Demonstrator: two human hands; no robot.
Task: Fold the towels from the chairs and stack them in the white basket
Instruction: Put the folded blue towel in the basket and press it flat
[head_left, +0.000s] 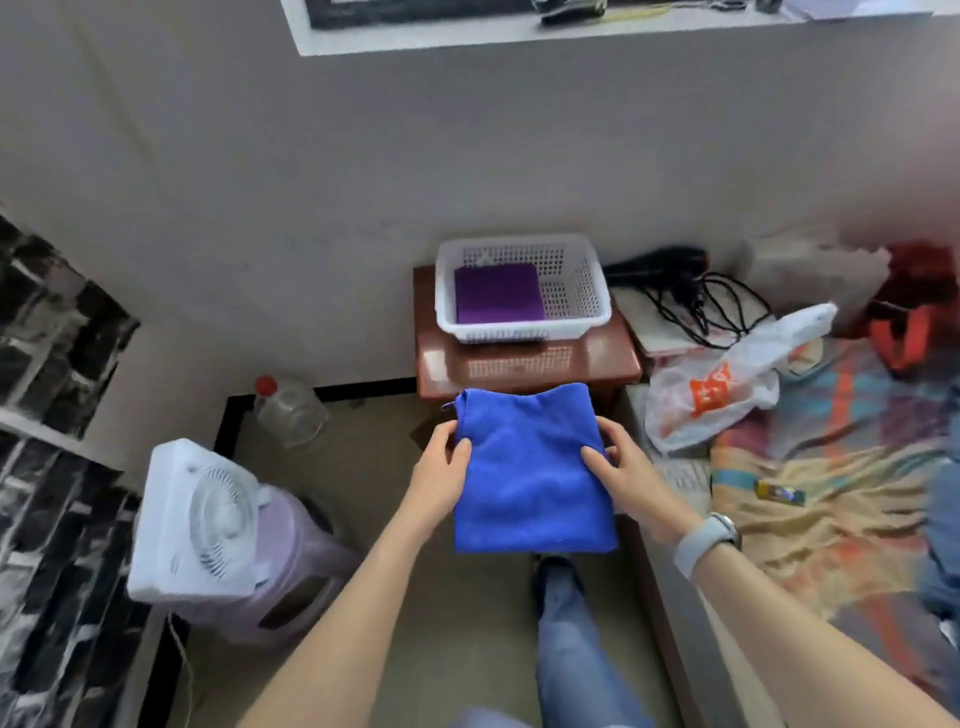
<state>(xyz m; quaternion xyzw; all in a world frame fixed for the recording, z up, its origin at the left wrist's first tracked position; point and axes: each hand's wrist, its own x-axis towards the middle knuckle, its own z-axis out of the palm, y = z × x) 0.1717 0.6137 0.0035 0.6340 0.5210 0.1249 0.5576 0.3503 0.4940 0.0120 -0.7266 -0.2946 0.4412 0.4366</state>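
A folded blue microfibre towel (532, 467) hangs between both grips: the left hand (441, 467) pinches its left edge, the right hand (623, 467) its right, thumbs on top. Just beyond them, a white perforated plastic basket (576, 306) holding a folded purple towel (498, 299) sits on a glossy brown table (597, 358).

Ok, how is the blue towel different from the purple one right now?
The blue towel is held in the air between the left hand and the right hand; the purple towel lies flat in the white basket. Blue looks larger, being nearer the camera. Both are folded into rectangles.
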